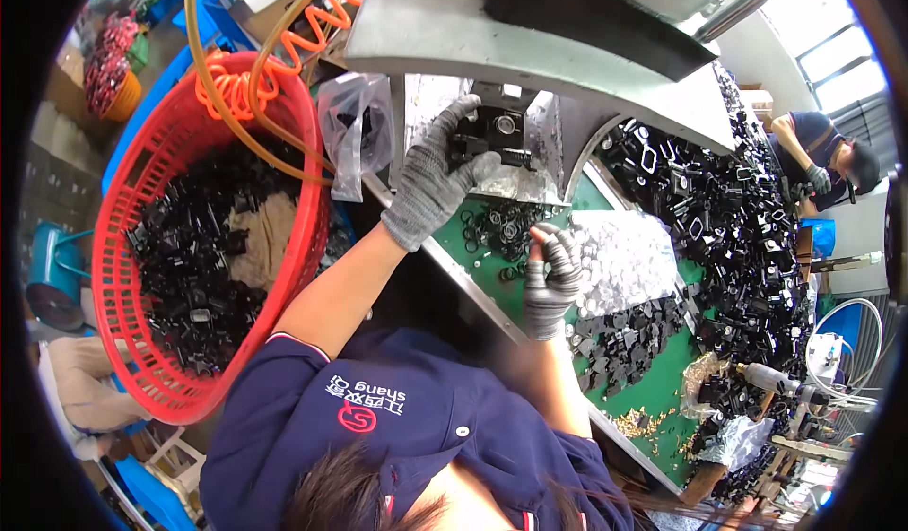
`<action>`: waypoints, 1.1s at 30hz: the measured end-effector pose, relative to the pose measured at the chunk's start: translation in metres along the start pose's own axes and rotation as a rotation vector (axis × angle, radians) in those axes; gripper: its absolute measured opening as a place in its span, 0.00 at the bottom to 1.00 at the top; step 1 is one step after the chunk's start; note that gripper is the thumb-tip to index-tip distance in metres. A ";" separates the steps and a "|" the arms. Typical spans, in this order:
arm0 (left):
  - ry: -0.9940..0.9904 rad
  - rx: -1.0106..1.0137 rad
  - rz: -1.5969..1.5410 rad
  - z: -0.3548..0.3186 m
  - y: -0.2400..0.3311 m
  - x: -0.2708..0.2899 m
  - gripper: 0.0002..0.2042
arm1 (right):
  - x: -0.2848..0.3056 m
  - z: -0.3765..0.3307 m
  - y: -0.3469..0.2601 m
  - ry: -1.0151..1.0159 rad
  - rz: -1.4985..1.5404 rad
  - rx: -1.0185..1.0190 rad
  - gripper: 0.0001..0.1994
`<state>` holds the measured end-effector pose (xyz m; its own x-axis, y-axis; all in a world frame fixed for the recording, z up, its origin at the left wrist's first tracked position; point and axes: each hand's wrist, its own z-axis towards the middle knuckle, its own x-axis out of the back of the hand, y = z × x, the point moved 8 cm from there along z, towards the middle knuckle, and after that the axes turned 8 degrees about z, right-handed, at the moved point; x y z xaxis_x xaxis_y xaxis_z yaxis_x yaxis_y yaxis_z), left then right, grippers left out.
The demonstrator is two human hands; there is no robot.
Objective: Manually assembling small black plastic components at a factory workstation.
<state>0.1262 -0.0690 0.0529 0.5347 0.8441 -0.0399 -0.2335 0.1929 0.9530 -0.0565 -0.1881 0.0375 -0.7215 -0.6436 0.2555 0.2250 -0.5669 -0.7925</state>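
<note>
Workshop: a cluttered room seen from the head view, with a bright window (842, 63) at upper right and a co-worker in dark clothing (804, 139) farther off on that side.
Tabletop: green work surface with a metal edge (657, 380), running diagonally beneath loose parts.
Machine: large pale-grey metal body (539, 53), arching over the work spot at top centre.
Fixture: black blocky piece with a round metal ring (490, 139), seated under the machine's overhang, just beside the left hand.
Left hand: grey knit-gloved left hand (430, 186), reaching to the fixture's left end; thumb and fingers stand wide apart on either side of it; whether they grip it, I cannot tell.
Right hand: grey-gloved right hand with bare fingertips (553, 285), raised near the rings; fingers curled in, tips near each other; I cannot tell whether anything small is between them.
Rings: loose heap of small black rings (508, 228), between the hands.
Bag: clear plastic bag of whitish pieces (619, 259), just right of the right hand.
Black parts: flat black pieces (619, 342) below that bag; a large pile of black frames and fittings (742, 238) beyond.
Basket: red slatted plastic basket (112, 285) at left, holding black parts and a beige cloth (267, 243).
Hose: orange coiled hose (232, 94), draped over the basket's upper rim.
</note>
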 end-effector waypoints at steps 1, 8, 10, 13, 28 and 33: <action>-0.007 0.030 -0.069 0.008 -0.006 -0.002 0.32 | -0.001 -0.002 0.005 -0.003 -0.025 -0.014 0.11; 0.055 0.102 -0.029 0.041 -0.029 -0.004 0.25 | 0.002 -0.005 0.018 0.021 -0.009 -0.064 0.08; 0.073 0.087 0.005 0.048 -0.031 -0.003 0.24 | 0.001 -0.005 0.018 0.017 -0.010 -0.065 0.08; 0.087 0.103 0.028 0.050 -0.034 -0.001 0.24 | 0.000 -0.006 0.017 0.012 -0.005 -0.064 0.08; 0.058 0.106 -0.121 0.049 -0.034 -0.004 0.19 | -0.002 -0.008 0.021 -0.037 0.019 -0.142 0.06; 0.084 0.090 -0.234 0.048 -0.037 -0.005 0.19 | -0.003 -0.007 0.021 -0.034 0.035 -0.136 0.07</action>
<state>0.1710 -0.1042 0.0318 0.4954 0.8209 -0.2840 -0.0357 0.3459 0.9376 -0.0547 -0.1942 0.0162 -0.6918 -0.6799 0.2434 0.1572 -0.4707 -0.8682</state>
